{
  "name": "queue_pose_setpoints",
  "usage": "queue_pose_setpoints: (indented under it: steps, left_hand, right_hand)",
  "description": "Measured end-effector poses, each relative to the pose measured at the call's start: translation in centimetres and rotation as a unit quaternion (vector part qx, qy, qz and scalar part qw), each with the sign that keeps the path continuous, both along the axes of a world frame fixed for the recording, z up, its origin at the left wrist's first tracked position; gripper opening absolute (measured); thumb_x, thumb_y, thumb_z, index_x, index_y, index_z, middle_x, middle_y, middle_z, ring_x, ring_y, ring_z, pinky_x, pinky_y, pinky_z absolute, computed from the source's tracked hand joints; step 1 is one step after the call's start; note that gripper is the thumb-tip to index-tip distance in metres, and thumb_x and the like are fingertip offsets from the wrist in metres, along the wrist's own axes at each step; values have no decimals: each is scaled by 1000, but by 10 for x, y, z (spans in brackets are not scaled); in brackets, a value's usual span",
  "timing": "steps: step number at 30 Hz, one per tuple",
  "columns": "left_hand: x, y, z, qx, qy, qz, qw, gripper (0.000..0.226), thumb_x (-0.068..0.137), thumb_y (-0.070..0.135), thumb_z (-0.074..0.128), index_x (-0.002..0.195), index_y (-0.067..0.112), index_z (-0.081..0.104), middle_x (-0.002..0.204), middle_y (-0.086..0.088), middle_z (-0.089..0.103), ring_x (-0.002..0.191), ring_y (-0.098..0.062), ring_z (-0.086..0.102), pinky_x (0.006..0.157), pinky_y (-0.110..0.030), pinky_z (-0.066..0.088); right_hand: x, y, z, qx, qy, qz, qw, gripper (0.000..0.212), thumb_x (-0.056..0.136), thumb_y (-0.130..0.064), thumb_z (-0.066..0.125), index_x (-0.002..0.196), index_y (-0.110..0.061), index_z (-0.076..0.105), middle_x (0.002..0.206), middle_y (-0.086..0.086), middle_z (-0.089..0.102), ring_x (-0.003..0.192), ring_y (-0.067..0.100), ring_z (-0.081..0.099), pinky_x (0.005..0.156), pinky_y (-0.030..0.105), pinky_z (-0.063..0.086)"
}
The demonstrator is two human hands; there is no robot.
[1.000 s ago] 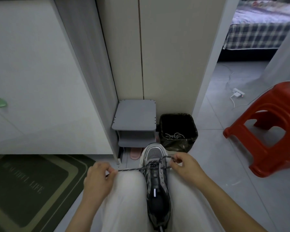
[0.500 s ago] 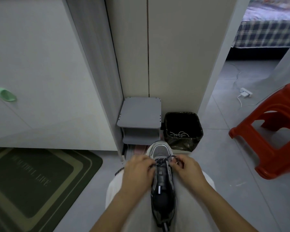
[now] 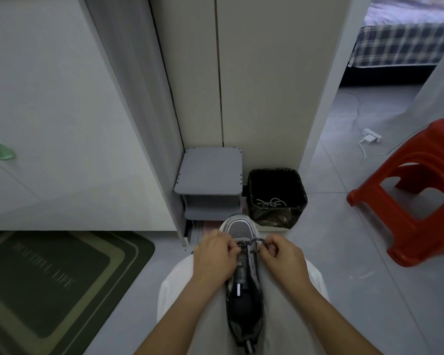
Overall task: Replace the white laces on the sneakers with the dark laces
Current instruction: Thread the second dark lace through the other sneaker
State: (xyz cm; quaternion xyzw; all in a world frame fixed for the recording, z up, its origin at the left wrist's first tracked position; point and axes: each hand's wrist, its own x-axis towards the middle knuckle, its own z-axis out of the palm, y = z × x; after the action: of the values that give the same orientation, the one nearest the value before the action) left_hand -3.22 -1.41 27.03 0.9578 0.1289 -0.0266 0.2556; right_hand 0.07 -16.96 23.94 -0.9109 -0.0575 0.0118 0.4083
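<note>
Visitor: Where is the sneaker (image 3: 244,278)?

Watcher: It lies lengthwise between the person's knees, on pale trousers, with its grey toe pointing away toward the wall and its heel nearest the camera.

Visitor: And the hands?

Watcher: Both are at the lowest eyelets, near the toe. The left hand (image 3: 215,257) rests against the sneaker's left side, and its fingers are curled in on the dark lace (image 3: 251,242) where it crosses the tongue. The right hand (image 3: 282,257) sits just beside the right side, thumb and fingers pinching the same lace, which arches in a short loop from the eyelets to that grip.

Visitor: What about the white laces (image 3: 269,202)?

Watcher: They lie in a loose tangle at the bottom of the black-lined bin (image 3: 277,172), on the floor just beyond the toe.

Visitor: Anything else close by?

Watcher: A low grey shelf (image 3: 210,172) stands touching the wall left of the bin, a red stool (image 3: 415,201) is at the right, and a green mat (image 3: 49,278) lies at the left.
</note>
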Motion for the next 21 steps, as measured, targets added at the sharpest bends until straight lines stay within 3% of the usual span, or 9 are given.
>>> queue_pose_setpoints:
  steps: [4, 8, 11, 16, 19, 21]
  left_hand:
    - [-15, 14, 2, -8, -17, 16, 1000, 17, 89, 33, 57, 73, 28, 52, 90, 10, 46, 99, -14, 48, 88, -32, 40]
    - [-34, 44, 0, -26, -23, 53, 998, 30, 87, 32, 60, 63, 32, 43, 85, 8, 50, 91, -15, 50, 82, -32, 42]
    - [-50, 61, -3, -40, -33, 77, 996, 23, 85, 31, 63, 65, 29, 51, 83, 8, 52, 87, -14, 50, 80, -34, 43]
    - [-70, 83, -9, -61, -48, 118, 990, 22, 84, 24, 65, 65, 27, 54, 80, 8, 53, 79, -10, 51, 71, -31, 42]
    - [-76, 89, -13, -80, -36, 123, 989, 20, 84, 22, 65, 66, 24, 58, 82, 7, 56, 79, -8, 52, 68, -26, 41]
    - [-77, 85, -14, -81, -30, 116, 990, 19, 85, 21, 64, 67, 24, 59, 84, 7, 56, 81, -8, 52, 68, -24, 39]
  right_hand:
    - [2, 0, 2, 1, 6, -17, 1000, 27, 77, -26, 70, 61, -30, 48, 45, -8, 42, 49, 7, 45, 72, 34, 43]
    - [4, 3, 4, -19, 15, 34, 999, 25, 76, -34, 71, 63, -36, 50, 49, -9, 49, 53, 7, 49, 76, 32, 43]
    - [5, 4, 6, -52, 21, 79, 995, 27, 77, -38, 70, 62, -42, 48, 65, -25, 57, 59, 2, 52, 83, 32, 44]
    - [4, 5, 9, -56, 31, 104, 992, 21, 76, -34, 69, 68, -45, 54, 79, -36, 56, 68, 1, 56, 90, 37, 44]
    - [4, 5, 9, -57, 27, 104, 993, 21, 78, -31, 69, 68, -43, 55, 63, -18, 60, 64, 0, 56, 91, 38, 44]
    - [4, 5, 10, -58, 23, 102, 993, 25, 78, -31, 70, 65, -43, 52, 61, -16, 58, 63, 0, 55, 90, 38, 44]
